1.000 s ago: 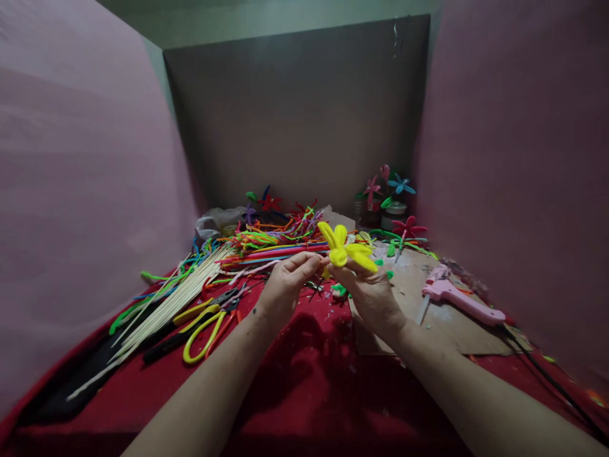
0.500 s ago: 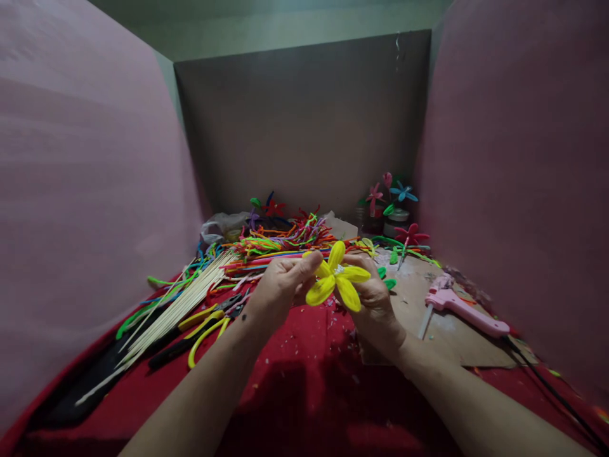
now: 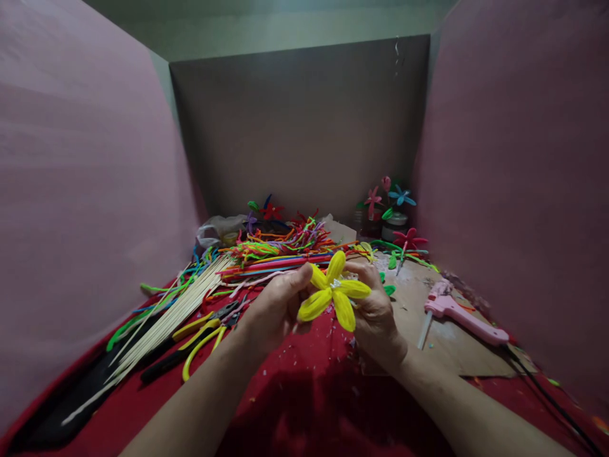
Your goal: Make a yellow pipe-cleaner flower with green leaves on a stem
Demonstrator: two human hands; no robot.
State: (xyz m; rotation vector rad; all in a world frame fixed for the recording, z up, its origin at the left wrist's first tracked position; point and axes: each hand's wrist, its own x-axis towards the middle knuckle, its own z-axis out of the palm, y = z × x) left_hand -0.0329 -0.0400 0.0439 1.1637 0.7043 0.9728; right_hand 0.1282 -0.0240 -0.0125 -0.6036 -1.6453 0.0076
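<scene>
A yellow pipe-cleaner flower (image 3: 351,289) with a white centre faces me above the red cloth, between my two hands. My left hand (image 3: 280,299) is closed, its thumb and fingers pinching the flower's left petals. From behind the right side, my right hand (image 3: 378,311) grips the flower with curled fingers; its fingertips and any stem are hidden behind the petals. Green leaf-shaped pieces (image 3: 389,290) show just beyond my right hand.
A pink glue gun (image 3: 469,317) lies on a cardboard sheet (image 3: 447,355) at right, its cord trailing forward. Wooden sticks (image 3: 166,324), pliers (image 3: 204,330) and yellow-handled scissors (image 3: 193,358) lie left. Behind are heaped pipe cleaners (image 3: 280,244) and finished flowers (image 3: 402,195). Pink side panels (image 3: 85,190) enclose the table.
The yellow flower has tilted and sunk slightly in view, both hands still on it. The whole scene has shifted a little with the camera.
</scene>
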